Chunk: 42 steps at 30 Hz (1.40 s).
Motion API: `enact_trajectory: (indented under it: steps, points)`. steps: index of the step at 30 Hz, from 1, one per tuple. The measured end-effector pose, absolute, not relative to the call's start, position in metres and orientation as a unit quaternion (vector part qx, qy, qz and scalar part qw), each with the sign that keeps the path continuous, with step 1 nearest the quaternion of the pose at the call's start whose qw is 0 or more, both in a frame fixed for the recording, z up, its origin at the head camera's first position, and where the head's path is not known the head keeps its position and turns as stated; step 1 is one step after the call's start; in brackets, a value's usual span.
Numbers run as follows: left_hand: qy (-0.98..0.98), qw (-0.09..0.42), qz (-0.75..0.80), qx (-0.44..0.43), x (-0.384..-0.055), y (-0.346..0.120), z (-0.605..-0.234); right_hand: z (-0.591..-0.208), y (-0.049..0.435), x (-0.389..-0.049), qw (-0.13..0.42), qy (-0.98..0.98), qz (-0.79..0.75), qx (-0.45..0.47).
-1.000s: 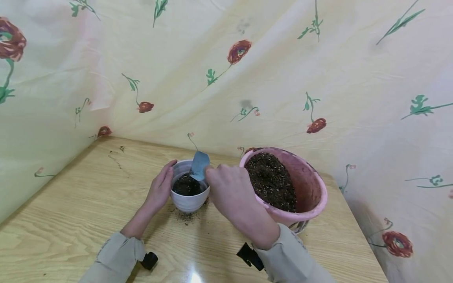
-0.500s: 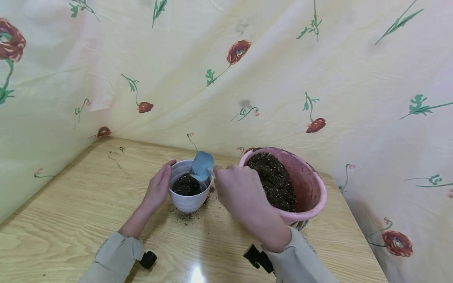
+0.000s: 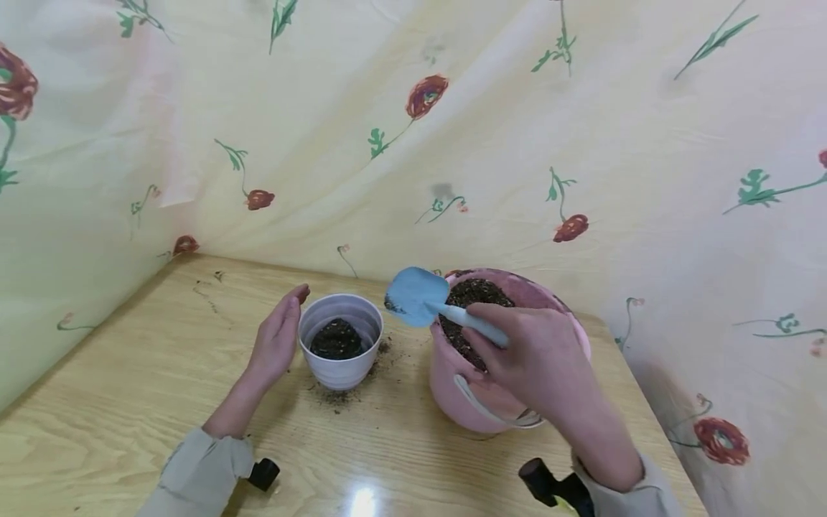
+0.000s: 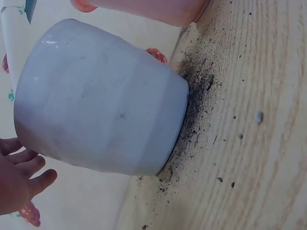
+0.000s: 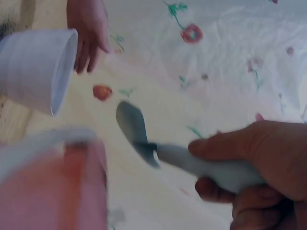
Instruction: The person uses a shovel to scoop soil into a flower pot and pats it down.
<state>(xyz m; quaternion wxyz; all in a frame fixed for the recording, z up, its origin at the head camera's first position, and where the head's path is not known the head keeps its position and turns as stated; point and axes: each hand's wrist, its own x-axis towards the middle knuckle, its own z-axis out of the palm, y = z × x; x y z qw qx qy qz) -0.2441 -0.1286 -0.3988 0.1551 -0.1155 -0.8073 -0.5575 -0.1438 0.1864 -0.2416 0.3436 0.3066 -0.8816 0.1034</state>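
My right hand (image 3: pixel 543 355) grips the pale handle of a small blue trowel (image 3: pixel 416 296). Its blade is up in the air between the two containers, with a dark smear of soil on its left edge. A white flower pot (image 3: pixel 340 370) stands upright on the table with a mound of dark soil (image 3: pixel 336 339) inside. To its left is my left hand (image 3: pixel 274 341), fingers extended along its side; whether the fingertips touch it I cannot tell. Under my right hand stands a pink bucket (image 3: pixel 455 388) holding dark soil (image 3: pixel 479 291), partly hidden by the hand.
Loose soil crumbs (image 4: pixel 196 96) lie around the pot's base on the wooden table (image 3: pixel 142 366). The bucket's handle (image 3: pixel 478 406) hangs down its front. A flower-printed cloth (image 3: pixel 323 143) rises behind the table. Black camera mounts (image 3: pixel 263 474) sit at both wrists.
My right hand has swung right with the trowel, lifting the blade out of the pot to beside the bucket. My left hand has shifted slightly left, away from the pot's rim.
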Motion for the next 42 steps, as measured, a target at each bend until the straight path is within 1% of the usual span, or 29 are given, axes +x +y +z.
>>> enact_trajectory:
  steps: [2, 6, 9, 13, 19, 26, 31, 35, 37, 42]
  points:
    - [-0.810, 0.161, -0.552, -0.117, -0.243, -0.128, -0.397, -0.239, 0.199, -0.143, 0.326, -0.887, 0.122, 0.302]
    - [-0.810, 0.180, -0.545, -0.117, -0.240, -0.128, -0.393, -0.235, 0.224, -0.143, 0.257, -0.895, 0.183, 0.315]
    - [-0.809, 0.194, -0.541, -0.122, -0.237, -0.127, -0.390, -0.235, 0.240, -0.146, 0.215, -0.890, 0.219, 0.339]
    - [-0.807, 0.199, -0.540, -0.133, -0.235, -0.125, -0.386, -0.235, 0.261, -0.150, 0.180, -0.885, 0.246, 0.352]
    - [-0.806, 0.195, -0.540, -0.145, -0.228, -0.119, -0.380, -0.234, 0.295, -0.159, 0.129, -0.885, 0.289, 0.341]
    - [-0.799, 0.230, -0.527, -0.178, -0.222, -0.107, -0.372, -0.241, 0.331, -0.181, 0.074, -0.891, 0.296, 0.335]
    - [-0.799, 0.246, -0.507, -0.208, -0.219, -0.095, -0.365, -0.250, 0.336, -0.193, 0.034, -0.901, 0.282, 0.328]
    - [-0.797, 0.250, -0.495, -0.241, -0.218, -0.085, -0.360, -0.249, 0.332, -0.200, 0.029, -0.902, 0.255, 0.347]
    - [-0.795, 0.247, -0.490, -0.258, -0.218, -0.080, -0.358, -0.244, 0.330, -0.203, 0.014, -0.906, 0.235, 0.353]
    - [-0.794, 0.243, -0.471, -0.296, -0.220, -0.070, -0.354, -0.232, 0.322, -0.202, -0.083, -0.925, 0.171, 0.329]
